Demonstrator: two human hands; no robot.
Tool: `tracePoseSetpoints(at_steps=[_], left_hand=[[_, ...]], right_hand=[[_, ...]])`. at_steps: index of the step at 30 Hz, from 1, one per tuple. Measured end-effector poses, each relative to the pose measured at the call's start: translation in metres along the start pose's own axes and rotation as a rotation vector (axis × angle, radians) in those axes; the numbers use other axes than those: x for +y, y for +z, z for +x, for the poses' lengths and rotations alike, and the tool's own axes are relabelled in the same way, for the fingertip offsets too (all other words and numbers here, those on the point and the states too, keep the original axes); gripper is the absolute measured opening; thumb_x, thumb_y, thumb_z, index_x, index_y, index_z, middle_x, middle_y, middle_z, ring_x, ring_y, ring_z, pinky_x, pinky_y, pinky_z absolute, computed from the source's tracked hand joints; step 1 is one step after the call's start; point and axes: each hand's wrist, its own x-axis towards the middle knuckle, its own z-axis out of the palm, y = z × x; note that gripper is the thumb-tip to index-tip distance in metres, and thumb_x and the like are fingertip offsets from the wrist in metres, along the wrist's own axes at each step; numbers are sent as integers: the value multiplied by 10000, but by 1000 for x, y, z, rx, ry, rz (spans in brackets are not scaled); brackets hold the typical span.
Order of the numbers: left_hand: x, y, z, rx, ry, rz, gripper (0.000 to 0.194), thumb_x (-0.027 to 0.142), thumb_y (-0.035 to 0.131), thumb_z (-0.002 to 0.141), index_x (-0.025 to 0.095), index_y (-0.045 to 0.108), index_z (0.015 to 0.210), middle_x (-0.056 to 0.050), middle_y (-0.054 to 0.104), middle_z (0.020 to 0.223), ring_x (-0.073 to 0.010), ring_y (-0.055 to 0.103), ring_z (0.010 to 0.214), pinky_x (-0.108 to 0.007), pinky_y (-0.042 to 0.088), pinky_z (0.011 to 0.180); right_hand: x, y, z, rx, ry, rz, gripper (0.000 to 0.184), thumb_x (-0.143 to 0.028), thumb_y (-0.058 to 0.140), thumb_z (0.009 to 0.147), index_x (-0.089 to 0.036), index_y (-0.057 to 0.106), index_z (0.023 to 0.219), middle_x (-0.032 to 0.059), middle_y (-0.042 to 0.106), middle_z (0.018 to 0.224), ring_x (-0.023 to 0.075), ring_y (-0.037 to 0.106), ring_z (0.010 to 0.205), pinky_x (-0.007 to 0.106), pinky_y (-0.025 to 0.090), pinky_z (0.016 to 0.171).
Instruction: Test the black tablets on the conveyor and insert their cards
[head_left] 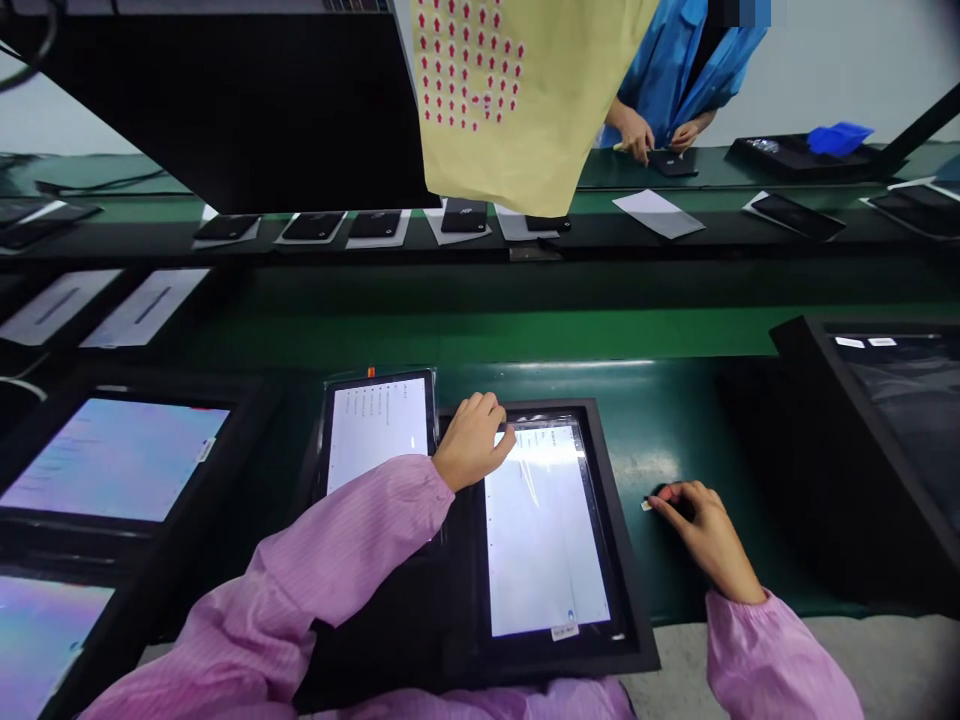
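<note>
My left hand (474,440) reaches over the top left edge of a lit tablet (544,530) in a black foam tray (637,640). Its fingers are bent and the thumb stands apart, with nothing visible in its grasp. Another lit tablet (379,420), with a small red-orange tab at its top, lies tilted just left of that hand. Over the green table mat, right of the tray, my right hand (705,530) pinches a small pale card-like piece (646,505) between thumb and fingers. Something red shows by those fingertips; its kind is unclear.
Lit tablets (112,460) in black trays are at left. A black box (847,430) stands at right. A yellow sheet with red arrow stickers (517,130) hangs ahead, beside a dark panel (247,110). Several devices line the shelf; behind it a co-worker's hands (636,133) handle a dark device.
</note>
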Motion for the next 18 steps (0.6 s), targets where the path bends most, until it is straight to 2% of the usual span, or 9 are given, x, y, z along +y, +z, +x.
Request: tracePoseSetpoints(at_steps=[2,4,7,9,11,13,15,16,18], left_hand=[[2,-12,2,-18,-7,-72,228,216,372,904,162,577,821,-95,583,955,-232,514,913,-412,427,846],[5,-31,3,-58,9,-145,253,212,329,923,185,549,802,-53,594,907,-179,534,826,-335,448,767],[21,-67,-1,-183,51,-287,247,217,310,936,207,490,768,29,506,655,-113,443,574,-244,365,544],[38,-90,-5,-293,116,-399,179,187,332,917,213,474,811,68,410,550,-98,346,486,-231,291,482],[56,-107,-7,-375,239,-453,159,143,357,888,209,500,910,89,379,520,-88,323,460,-225,276,482],[70,-118,-9,-408,359,-425,239,105,368,860,196,542,996,97,363,504,-79,327,441,-220,278,490],[79,-122,-10,-413,414,-390,303,79,368,835,189,582,1019,100,336,485,-70,315,416,-217,273,484],[82,-123,-11,-408,426,-379,317,72,370,823,188,597,1012,99,329,478,-68,307,407,-216,270,479],[84,-121,-13,-380,448,-368,325,67,376,799,184,615,985,95,336,476,-66,302,402,-214,273,473]], right_hand=[[-7,-9,-1,-17,39,117,567,-786,579,681,-222,631,699,83,695,757,268,651,743,444,522,750],[-21,-23,-1,-27,80,309,493,-710,657,684,-223,600,737,75,722,742,261,698,717,397,563,703],[-59,-52,-3,68,33,448,393,-585,738,696,-226,617,800,54,744,735,254,727,701,368,598,682],[-92,-72,-8,181,-83,371,304,-512,738,746,-235,671,851,30,749,755,240,730,718,363,612,703],[-125,-90,-13,221,-253,254,181,-430,710,812,-270,710,898,2,754,801,221,730,752,355,620,729],[-154,-102,-17,148,-467,148,111,-349,658,873,-312,719,957,-23,761,866,204,733,776,336,627,731],[-176,-108,-18,28,-664,68,160,-285,593,916,-328,702,1025,-37,765,938,191,741,803,311,633,736],[-184,-109,-17,-21,-727,45,191,-263,567,928,-322,684,1066,-35,766,963,185,745,810,294,635,732],[-195,-108,-15,-84,-767,42,215,-253,547,938,-296,644,1125,-23,768,975,176,750,808,255,633,708]])
